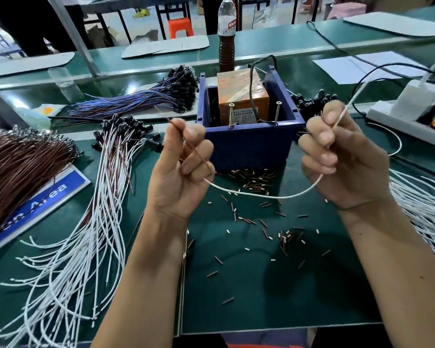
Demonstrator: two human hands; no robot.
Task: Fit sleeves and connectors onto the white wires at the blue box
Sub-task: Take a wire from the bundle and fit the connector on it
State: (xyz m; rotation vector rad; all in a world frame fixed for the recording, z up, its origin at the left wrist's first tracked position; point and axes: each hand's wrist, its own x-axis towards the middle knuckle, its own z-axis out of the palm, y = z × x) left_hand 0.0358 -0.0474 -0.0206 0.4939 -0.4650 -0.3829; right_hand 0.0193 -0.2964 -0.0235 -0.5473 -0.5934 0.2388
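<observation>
Both hands are up in front of the blue box (249, 144), one white wire (261, 195) strung between them in a sagging loop. The left hand (178, 172) has its fingers (194, 167) curled in, pinching a thin brown wire (201, 156) that pokes up past the thumb, and the white wire's end runs into that same grip. The right hand (342, 162) has its fingers (324, 136) curled tight round the other stretch of the white wire, which leaves the top of the fist and swings off to the right.

The box sits just behind the fingers, between the two hands, with an orange block (241, 96) and two long screws (230, 114) inside it. Below the hands the green bench (261, 297) is littered with little brown and white sleeve bits (256, 179), thickest right under the box.

Left of the left hand there's a fan of white wires with black connectors (86, 222), and further left a heap of brown wires (18, 167) over a blue sign (45, 197). Right of the right hand is another bundle of loose white wires (422, 209). Behind the box there's a bottle (227, 33) and a bunch of blue wires (141, 99); a white power strip (407, 116) sits off to the right.
</observation>
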